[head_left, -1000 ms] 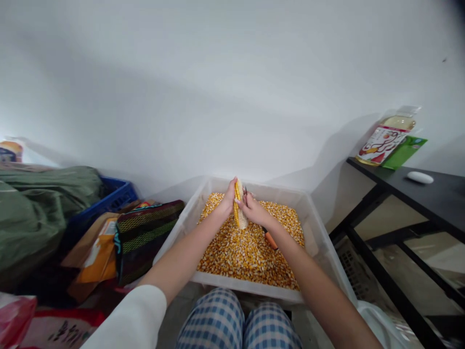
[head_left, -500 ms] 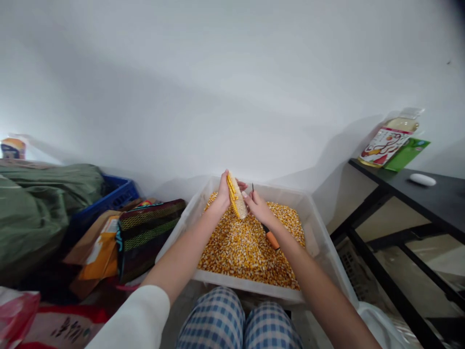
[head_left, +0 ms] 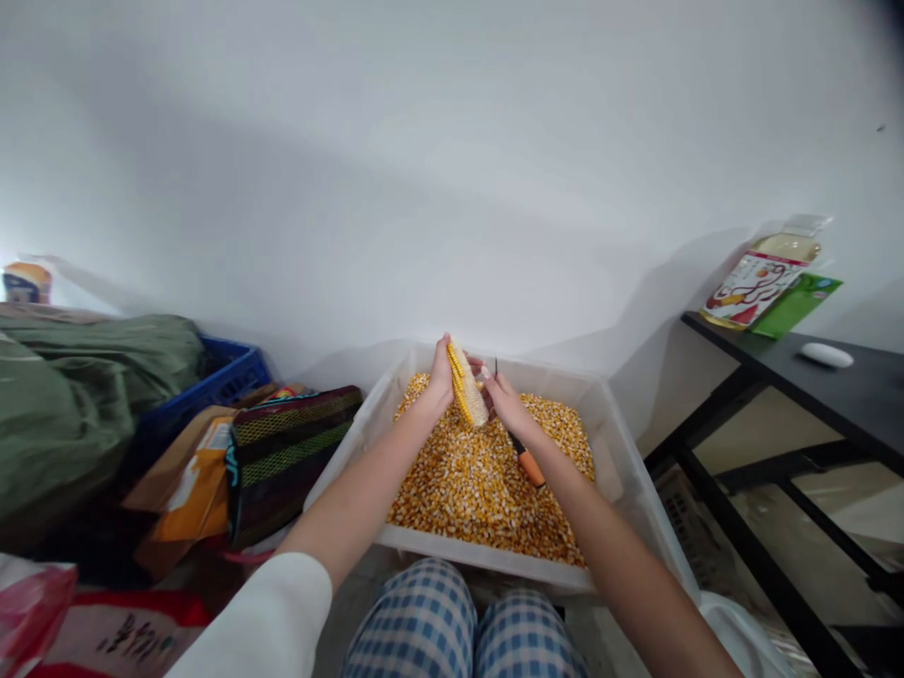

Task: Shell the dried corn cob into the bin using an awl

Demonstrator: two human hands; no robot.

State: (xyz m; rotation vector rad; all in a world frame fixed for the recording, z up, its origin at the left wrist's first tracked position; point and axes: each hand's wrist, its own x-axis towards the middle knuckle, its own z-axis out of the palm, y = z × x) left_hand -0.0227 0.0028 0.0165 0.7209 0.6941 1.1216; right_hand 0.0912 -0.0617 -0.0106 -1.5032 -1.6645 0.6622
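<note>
Our left hand (head_left: 441,377) wraps a partly bare corn cob (head_left: 467,388), tilted above loose kernels (head_left: 470,490) just beside our half-curled right hand (head_left: 504,399); whether that grips the orange-handled tool (head_left: 531,468), we cannot tell.

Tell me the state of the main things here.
Corn cob: partly stripped, kernels remaining along one side
Loose kernels: heaped
Plastic bin: open, partly filled
Left hand: closed around the cob
Right hand: closed on the orange-handled tool
Bottle: standing, pale liquid inside
Blue crate: open-topped, partly covered by green cloth
</note>
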